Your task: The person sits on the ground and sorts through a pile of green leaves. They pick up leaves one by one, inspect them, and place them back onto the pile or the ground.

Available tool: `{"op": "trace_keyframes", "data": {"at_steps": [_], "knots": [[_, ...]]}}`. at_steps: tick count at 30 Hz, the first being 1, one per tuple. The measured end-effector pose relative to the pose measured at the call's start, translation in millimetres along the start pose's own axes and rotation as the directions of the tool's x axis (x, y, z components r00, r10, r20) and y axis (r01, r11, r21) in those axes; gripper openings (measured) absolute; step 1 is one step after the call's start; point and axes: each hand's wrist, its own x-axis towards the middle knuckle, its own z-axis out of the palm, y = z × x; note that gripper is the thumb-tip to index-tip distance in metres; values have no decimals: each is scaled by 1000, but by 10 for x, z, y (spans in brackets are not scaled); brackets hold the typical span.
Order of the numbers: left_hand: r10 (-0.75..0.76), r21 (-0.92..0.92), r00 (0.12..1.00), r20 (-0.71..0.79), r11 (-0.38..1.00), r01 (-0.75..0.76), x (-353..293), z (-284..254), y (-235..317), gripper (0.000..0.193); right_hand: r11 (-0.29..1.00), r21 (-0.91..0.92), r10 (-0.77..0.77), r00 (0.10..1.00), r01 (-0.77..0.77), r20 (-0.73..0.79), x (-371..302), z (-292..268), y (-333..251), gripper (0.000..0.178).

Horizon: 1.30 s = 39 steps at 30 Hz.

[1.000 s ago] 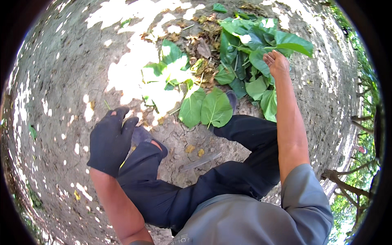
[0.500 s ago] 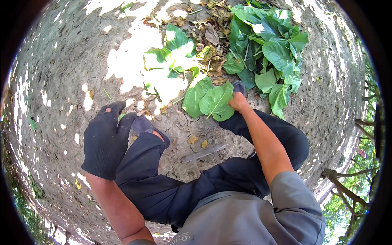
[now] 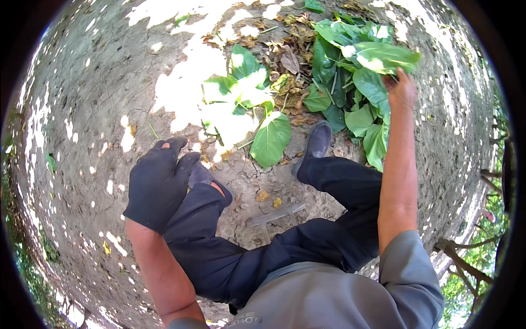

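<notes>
Since the earlier head view, one broad green leaf [image 3: 383, 57] is shifting from the near side to above the layered green-leaf heap [image 3: 368, 85]; the bare right hand [image 3: 402, 90] is pinching its near edge, likely keeping it flat. Left of the heap, the black-fabric-gloved left hand [image 3: 160, 183] is curling; I cannot tell its grip.

Bright daylight, dappled: small white sun spots scattered over shaded ground [image 3: 98, 164]. Large patch burnt out, upper centre, washing detail from the leaf cluster [image 3: 241, 90] there. Gloved left hand [image 3: 159, 186] and trousers [image 3: 205, 260] read dark. Leaf [image 3: 383, 57] in right hand [image 3: 402, 89] slightly blurred. Strong fisheye bend; black rim, glaring foliage [image 3: 457, 307] at right.
</notes>
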Motion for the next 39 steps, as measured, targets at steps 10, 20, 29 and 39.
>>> {"op": "trace_keyframes", "data": {"at_steps": [10,20,29,39], "knots": [[-107,70,992,71,992,102,-10,-41,-19,30,634,-753,499,837,-176,225,-1238,396,1682,34],[-117,80,987,112,991,109,-8,-4,-165,29,224,-846,469,708,484,528,-2012,1102,2717,33],[-154,102,977,149,985,140,18,-40,-218,31,-90,-697,412,663,712,624,-2073,1187,2951,38],[-112,91,984,138,991,100,-5,-4,-209,31,162,-789,479,652,592,587,-1846,935,2849,28]]}}
